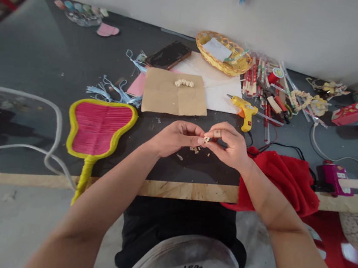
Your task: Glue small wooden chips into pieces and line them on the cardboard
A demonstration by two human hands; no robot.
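Note:
My left hand (180,138) and my right hand (228,146) meet over the front of the dark table. Between their fingertips they pinch a small cream-coloured cluster (206,140), too small to make out in detail. Several loose cream bits (196,149) lie on the table just beneath. Beyond my hands, a curved strip of cream pieces (184,83) rests on a sheet of brown paper (160,96). To the right of that paper lies a yellow glue gun (246,112), its nozzle pointing left.
A pink and yellow fan (100,128) lies left, its handle over the table edge. Blue tassels (112,92), a dark box (168,54) and a wicker basket (208,59) sit behind. Pliers (274,100), wrapped sticks (252,75) and red cloth (278,178) are on the right.

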